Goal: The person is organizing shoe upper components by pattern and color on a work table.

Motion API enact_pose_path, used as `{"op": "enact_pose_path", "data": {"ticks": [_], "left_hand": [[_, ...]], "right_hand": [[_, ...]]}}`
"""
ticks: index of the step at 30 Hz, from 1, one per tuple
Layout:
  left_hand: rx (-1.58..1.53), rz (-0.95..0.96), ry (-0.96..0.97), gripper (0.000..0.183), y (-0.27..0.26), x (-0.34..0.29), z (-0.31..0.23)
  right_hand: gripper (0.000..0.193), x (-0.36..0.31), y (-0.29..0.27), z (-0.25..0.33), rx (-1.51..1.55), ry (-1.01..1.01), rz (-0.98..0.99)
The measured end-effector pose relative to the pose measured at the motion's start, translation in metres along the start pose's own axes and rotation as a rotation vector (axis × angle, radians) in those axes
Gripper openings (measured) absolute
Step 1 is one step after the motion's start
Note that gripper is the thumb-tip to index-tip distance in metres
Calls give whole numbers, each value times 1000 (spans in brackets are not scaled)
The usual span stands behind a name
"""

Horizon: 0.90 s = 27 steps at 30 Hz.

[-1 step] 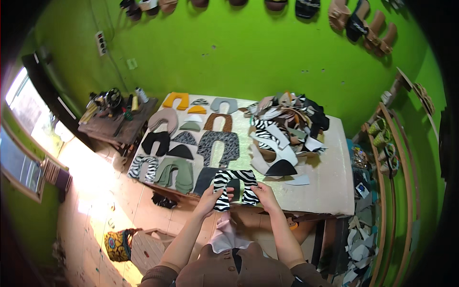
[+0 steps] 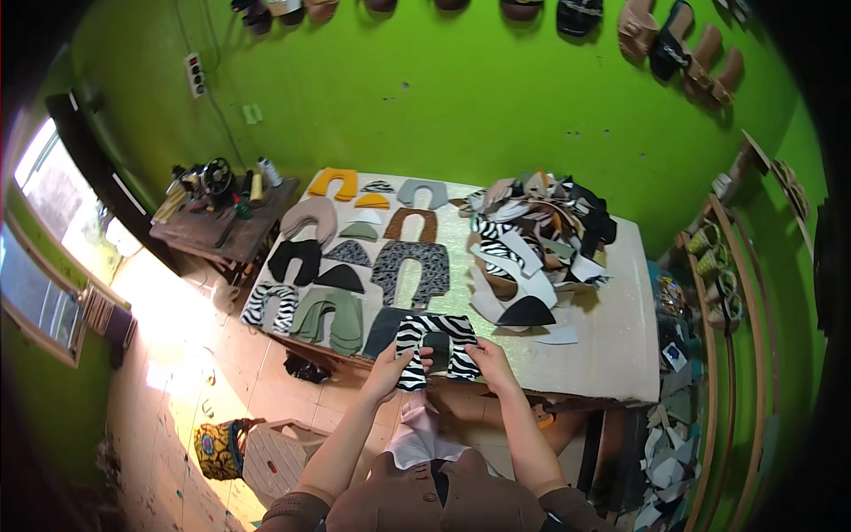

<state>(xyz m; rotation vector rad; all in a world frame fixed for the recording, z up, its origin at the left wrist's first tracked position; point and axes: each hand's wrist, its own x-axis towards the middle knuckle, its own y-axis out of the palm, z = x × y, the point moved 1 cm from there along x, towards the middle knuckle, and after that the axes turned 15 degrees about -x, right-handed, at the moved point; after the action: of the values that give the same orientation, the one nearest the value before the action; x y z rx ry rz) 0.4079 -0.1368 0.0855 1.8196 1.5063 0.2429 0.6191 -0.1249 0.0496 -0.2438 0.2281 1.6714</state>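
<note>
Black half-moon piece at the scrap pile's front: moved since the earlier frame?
No, the black half-moon piece keeps its place on the table; only the camera view shifted.

Shoemaking workshop: sandals [image 2: 637,37], sewing machine [image 2: 215,177]

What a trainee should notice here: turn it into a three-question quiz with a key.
1. Fill in: the left hand and right hand hold a U-shaped piece with a ____ print.
2. True or false: the scrap heap lies right of the grey-and-black patterned cut-out.
3. Which stands on the small side table: a) sewing machine, b) chair, c) sandals?
Key: 1. zebra; 2. true; 3. a.
</note>
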Motion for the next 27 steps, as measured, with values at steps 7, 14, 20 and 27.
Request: {"op": "enact_pose_path", "data": {"ticks": [7,14,20,27], "left_hand": [[-69,-143,160,24,-40,-17,-10],[-157,-252,282,20,-84,-12,-42],[-192,-298,281,25,-132,6,-97],[-211,-296,249,29,-212,19,-171]], "right_hand": [[14,10,48,6,39,55,116],[21,37,90,19,-51,192,300],[25,72,148,33,-22,220,319],[20,124,244,44,-48,269,242]]}}
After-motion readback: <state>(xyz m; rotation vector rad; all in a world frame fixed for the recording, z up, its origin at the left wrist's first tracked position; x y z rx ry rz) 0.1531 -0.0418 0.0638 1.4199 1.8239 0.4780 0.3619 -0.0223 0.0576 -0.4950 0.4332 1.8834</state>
